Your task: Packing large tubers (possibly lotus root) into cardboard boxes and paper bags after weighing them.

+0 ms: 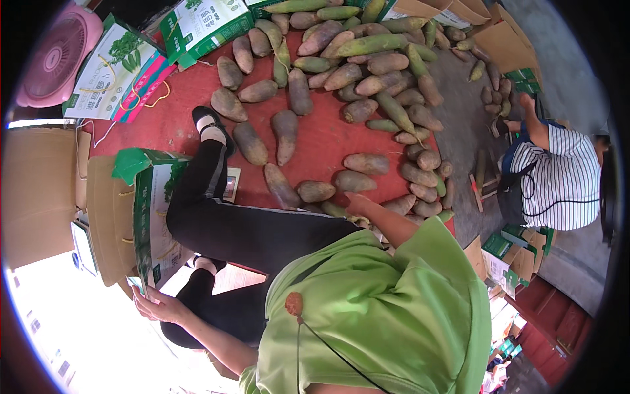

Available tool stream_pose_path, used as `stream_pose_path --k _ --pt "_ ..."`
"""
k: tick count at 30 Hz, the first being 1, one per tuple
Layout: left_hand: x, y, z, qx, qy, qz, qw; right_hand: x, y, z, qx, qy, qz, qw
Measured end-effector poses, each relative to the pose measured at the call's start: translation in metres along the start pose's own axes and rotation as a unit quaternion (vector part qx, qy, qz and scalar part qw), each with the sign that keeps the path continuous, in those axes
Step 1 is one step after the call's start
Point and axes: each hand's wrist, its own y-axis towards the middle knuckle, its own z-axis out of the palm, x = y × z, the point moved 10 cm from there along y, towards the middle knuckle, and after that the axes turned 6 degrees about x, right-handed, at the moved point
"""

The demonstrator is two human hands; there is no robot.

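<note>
My left hand (159, 307) is at the lower corner of an upright green-and-white carton (149, 220), with its fingers closed around the edge. Brown flaps stand up on the carton's left side, and a piece of green tape (131, 164) hangs over its top corner. My right hand (359, 205) reaches down among soil-covered radishes, beside a radish lying crosswise (355, 180) and close to a greenish one (333, 209). Its fingers point down and are partly hidden, so their grip cannot be made out.
Many long, muddy green radishes (377, 44) lie heaped on a red sheet (190, 85). Printed cartons (115, 69) and a pink fan (56, 59) stand at the far left. At right a person in a striped shirt (564, 177) sits near more radishes and open boxes (505, 259).
</note>
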Motion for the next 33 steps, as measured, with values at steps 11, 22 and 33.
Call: stream_pose_path --k 11,22,33 --pt "-0.012 0.007 -0.012 -0.015 -0.014 -0.001 1.000 0.000 0.008 -0.144 -0.252 0.163 -0.097 0.949" --pt "0.001 0.003 -0.006 0.014 -0.030 -0.074 0.997 0.092 0.075 -0.208 -0.265 0.099 -0.079 0.956" --pt "-0.001 0.009 -0.004 0.024 -0.051 -0.087 0.995 0.139 0.110 -0.322 -0.363 0.007 -0.027 0.931"
